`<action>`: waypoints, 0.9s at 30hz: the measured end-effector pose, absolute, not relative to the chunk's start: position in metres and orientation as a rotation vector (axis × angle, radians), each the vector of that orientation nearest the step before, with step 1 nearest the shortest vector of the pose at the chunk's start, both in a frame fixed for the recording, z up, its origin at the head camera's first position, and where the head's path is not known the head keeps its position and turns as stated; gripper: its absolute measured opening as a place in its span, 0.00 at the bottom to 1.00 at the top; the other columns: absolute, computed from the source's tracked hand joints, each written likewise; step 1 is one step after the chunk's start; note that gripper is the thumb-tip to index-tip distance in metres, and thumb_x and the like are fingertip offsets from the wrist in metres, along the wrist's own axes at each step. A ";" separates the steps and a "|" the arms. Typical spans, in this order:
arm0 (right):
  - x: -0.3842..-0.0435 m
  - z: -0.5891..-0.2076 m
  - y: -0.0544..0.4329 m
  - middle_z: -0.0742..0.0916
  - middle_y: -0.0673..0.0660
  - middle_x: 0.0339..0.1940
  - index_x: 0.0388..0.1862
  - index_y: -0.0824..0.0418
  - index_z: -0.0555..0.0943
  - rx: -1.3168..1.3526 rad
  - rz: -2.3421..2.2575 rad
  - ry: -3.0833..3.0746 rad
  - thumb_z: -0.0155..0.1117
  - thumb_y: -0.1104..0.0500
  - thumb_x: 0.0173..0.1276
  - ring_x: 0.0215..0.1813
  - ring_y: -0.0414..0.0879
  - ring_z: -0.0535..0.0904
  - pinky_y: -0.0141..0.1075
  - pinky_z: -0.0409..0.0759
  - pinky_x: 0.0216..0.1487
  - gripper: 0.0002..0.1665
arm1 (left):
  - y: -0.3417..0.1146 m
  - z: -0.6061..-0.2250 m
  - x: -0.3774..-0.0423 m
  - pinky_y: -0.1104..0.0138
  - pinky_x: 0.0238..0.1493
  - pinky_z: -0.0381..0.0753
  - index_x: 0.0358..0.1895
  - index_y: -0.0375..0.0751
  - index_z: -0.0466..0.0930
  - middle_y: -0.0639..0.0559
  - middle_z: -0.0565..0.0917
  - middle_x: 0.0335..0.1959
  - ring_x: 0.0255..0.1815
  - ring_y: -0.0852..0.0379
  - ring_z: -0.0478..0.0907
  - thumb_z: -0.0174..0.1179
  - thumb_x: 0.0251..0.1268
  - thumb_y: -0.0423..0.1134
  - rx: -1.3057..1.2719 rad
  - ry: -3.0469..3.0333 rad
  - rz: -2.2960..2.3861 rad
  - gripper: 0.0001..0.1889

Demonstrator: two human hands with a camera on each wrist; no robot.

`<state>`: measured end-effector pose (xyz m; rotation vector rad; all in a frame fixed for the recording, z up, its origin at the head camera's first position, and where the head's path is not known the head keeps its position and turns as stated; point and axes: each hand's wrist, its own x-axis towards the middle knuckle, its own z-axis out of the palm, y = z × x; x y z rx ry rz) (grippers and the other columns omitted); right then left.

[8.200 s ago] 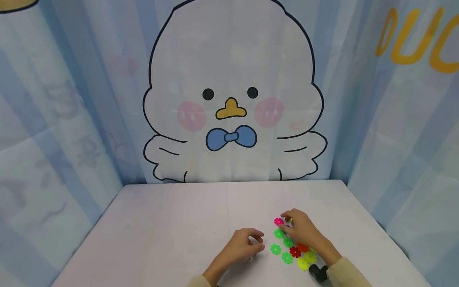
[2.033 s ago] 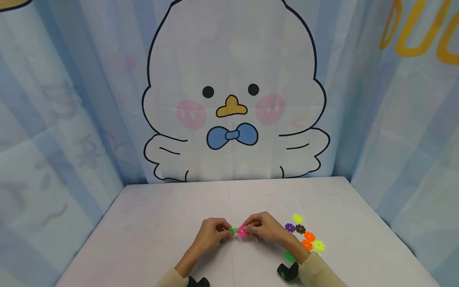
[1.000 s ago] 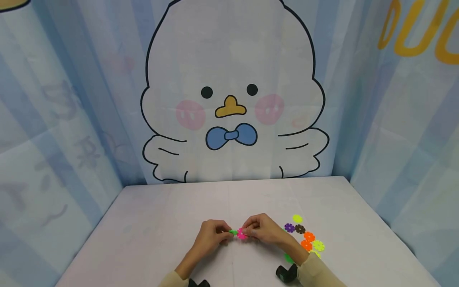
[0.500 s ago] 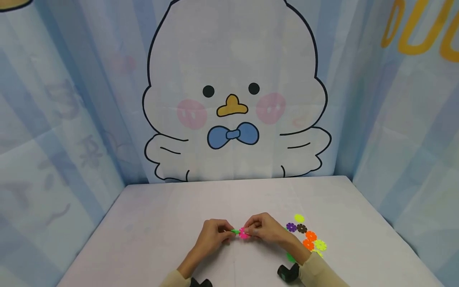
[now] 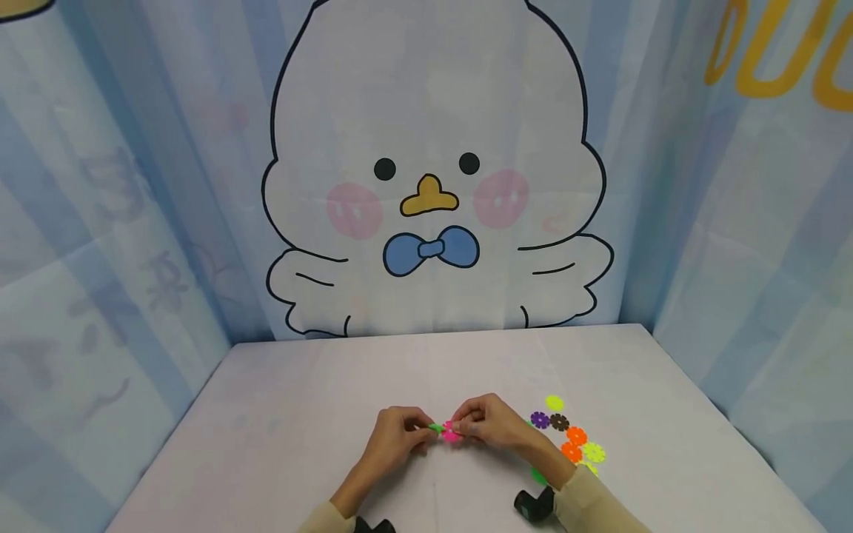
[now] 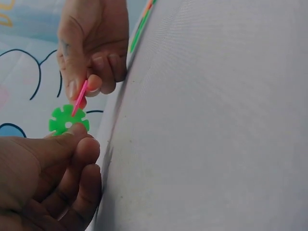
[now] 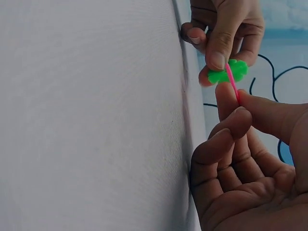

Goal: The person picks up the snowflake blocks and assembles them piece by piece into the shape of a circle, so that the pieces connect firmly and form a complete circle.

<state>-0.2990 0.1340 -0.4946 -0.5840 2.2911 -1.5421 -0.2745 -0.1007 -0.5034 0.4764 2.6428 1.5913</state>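
Note:
In the head view, my left hand pinches a green notched plastic disc between thumb and fingers. Facing it, my right hand pinches a pink notched disc. Seen from the left wrist, the pink disc is edge-on and meets the rim of the green disc, roughly crosswise. The right wrist view shows the pink disc touching or overlapping the green disc; how deep they interlock I cannot tell. Both discs are held above the table, their outer edges partly covered by fingertips.
Loose discs lie to the right on the white table: a purple one, a dark brown one, orange ones, and yellow ones. My right forearm hides part of a green disc. A black wrist device sits by the right sleeve.
Eight seconds ago my right hand was among the loose discs and my left hand held nothing visible. Both hands then came together mid-table with the discs. Over the last second they barely shift.

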 end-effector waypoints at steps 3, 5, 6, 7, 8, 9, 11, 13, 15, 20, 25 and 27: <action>-0.299 -0.495 0.134 0.91 0.53 0.28 0.45 0.69 0.88 -0.546 -1.549 2.299 0.70 0.61 0.73 0.26 0.37 0.75 0.28 0.75 0.27 0.10 | -0.101 -0.505 -0.275 0.74 0.22 0.79 0.40 0.35 0.90 0.47 0.91 0.31 0.20 0.65 0.81 0.73 0.65 0.31 0.445 2.560 1.655 0.04; -0.298 -0.494 0.133 0.91 0.53 0.28 0.45 0.68 0.88 -0.516 -1.559 2.297 0.70 0.60 0.73 0.26 0.37 0.76 0.28 0.75 0.27 0.10 | -0.101 -0.505 -0.275 0.72 0.21 0.81 0.43 0.34 0.89 0.46 0.91 0.32 0.20 0.63 0.81 0.72 0.66 0.33 0.396 2.493 1.694 0.07; -0.298 -0.494 0.133 0.91 0.53 0.28 0.45 0.68 0.88 -0.501 -1.566 2.295 0.70 0.60 0.73 0.26 0.38 0.76 0.29 0.75 0.27 0.10 | -0.101 -0.505 -0.274 0.70 0.20 0.83 0.44 0.32 0.88 0.45 0.90 0.32 0.19 0.63 0.81 0.72 0.67 0.34 0.375 2.464 1.712 0.08; -0.298 -0.494 0.133 0.90 0.52 0.27 0.45 0.68 0.87 -0.488 -1.575 2.293 0.70 0.60 0.73 0.26 0.38 0.76 0.29 0.74 0.27 0.11 | -0.101 -0.505 -0.274 0.69 0.19 0.84 0.45 0.32 0.87 0.45 0.90 0.32 0.19 0.62 0.81 0.71 0.69 0.34 0.349 2.436 1.727 0.09; -0.299 -0.494 0.132 0.90 0.52 0.27 0.45 0.67 0.87 -0.473 -1.581 2.295 0.71 0.59 0.73 0.25 0.38 0.76 0.29 0.74 0.27 0.11 | -0.101 -0.505 -0.274 0.68 0.19 0.85 0.45 0.31 0.87 0.45 0.90 0.32 0.18 0.62 0.81 0.70 0.70 0.35 0.326 2.409 1.739 0.09; -0.299 -0.494 0.132 0.90 0.52 0.26 0.45 0.67 0.87 -0.463 -1.587 2.296 0.71 0.59 0.73 0.25 0.38 0.77 0.29 0.74 0.27 0.11 | -0.101 -0.505 -0.273 0.67 0.19 0.85 0.45 0.30 0.86 0.45 0.90 0.31 0.17 0.62 0.81 0.69 0.71 0.36 0.309 2.387 1.745 0.10; -0.299 -0.494 0.131 0.90 0.51 0.25 0.45 0.67 0.87 -0.450 -1.597 2.301 0.71 0.58 0.73 0.25 0.38 0.77 0.29 0.74 0.27 0.11 | -0.100 -0.505 -0.273 0.66 0.19 0.85 0.44 0.30 0.86 0.46 0.90 0.30 0.17 0.62 0.81 0.66 0.74 0.37 0.281 2.347 1.755 0.10; -0.299 -0.495 0.130 0.89 0.51 0.25 0.44 0.67 0.87 -0.453 -1.603 2.308 0.71 0.58 0.73 0.24 0.38 0.77 0.29 0.74 0.26 0.11 | -0.100 -0.505 -0.273 0.67 0.19 0.85 0.44 0.30 0.87 0.46 0.90 0.31 0.17 0.62 0.81 0.63 0.77 0.38 0.279 2.299 1.768 0.12; -0.298 -0.495 0.130 0.89 0.51 0.24 0.44 0.67 0.87 -0.456 -1.610 2.305 0.72 0.58 0.73 0.24 0.38 0.77 0.29 0.74 0.26 0.12 | -0.100 -0.506 -0.273 0.68 0.20 0.85 0.45 0.30 0.88 0.46 0.91 0.32 0.18 0.62 0.81 0.60 0.79 0.39 0.289 2.250 1.776 0.13; -0.297 -0.494 0.129 0.89 0.51 0.22 0.44 0.68 0.86 -0.480 -1.621 2.288 0.71 0.58 0.73 0.23 0.37 0.78 0.29 0.74 0.25 0.12 | -0.099 -0.506 -0.273 0.71 0.18 0.81 0.47 0.29 0.88 0.47 0.91 0.33 0.17 0.63 0.78 0.61 0.79 0.41 0.313 2.196 1.772 0.15; -0.296 -0.494 0.129 0.88 0.50 0.20 0.44 0.68 0.85 -0.523 -1.602 2.286 0.71 0.59 0.73 0.22 0.36 0.78 0.28 0.75 0.25 0.11 | -0.098 -0.505 -0.272 0.73 0.15 0.76 0.45 0.29 0.89 0.48 0.91 0.31 0.16 0.64 0.75 0.63 0.76 0.42 0.313 2.206 1.764 0.16; -0.296 -0.494 0.129 0.88 0.49 0.19 0.43 0.67 0.86 -0.534 -1.593 2.285 0.71 0.59 0.73 0.21 0.36 0.78 0.28 0.75 0.25 0.11 | -0.097 -0.504 -0.271 0.74 0.15 0.75 0.44 0.29 0.89 0.50 0.90 0.30 0.16 0.64 0.75 0.64 0.76 0.42 0.303 2.202 1.759 0.15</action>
